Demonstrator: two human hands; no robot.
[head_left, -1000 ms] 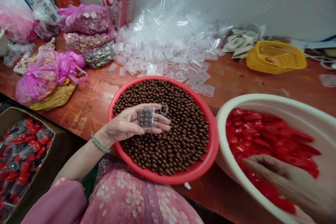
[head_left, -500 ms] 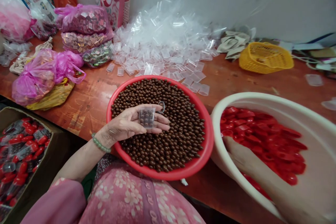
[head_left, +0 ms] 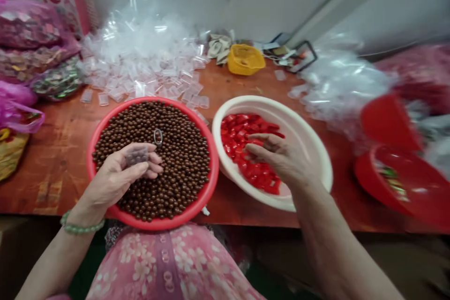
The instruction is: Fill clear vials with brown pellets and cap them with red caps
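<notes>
My left hand [head_left: 123,171], with a green bead bracelet [head_left: 82,224] at the wrist, is over a red basin [head_left: 92,154] filled with brown balls [head_left: 176,183]. It holds a small clear plastic cup [head_left: 136,155] with some brown balls inside, tilted between thumb and fingers. A clear oval ring [head_left: 158,137] lies on the balls just beyond the fingertips. My right hand [head_left: 276,154] is above the red plastic caps [head_left: 242,126] in a white basin [head_left: 309,150]. Its fingers are half bent, with a small gap at the thumb, and nothing shows clearly between them.
Clear plastic cups [head_left: 140,70] lie heaped behind the red basin. A yellow basket [head_left: 246,60] stands at the back. Pink bags [head_left: 31,28] of small wrapped pieces are at left. At right are red containers [head_left: 422,192] and clear plastic bags [head_left: 337,79].
The view has swung to the right, so the basins appear further left. My right hand has risen from low among the red caps to above them. My left hand still holds the filled cup.
</notes>
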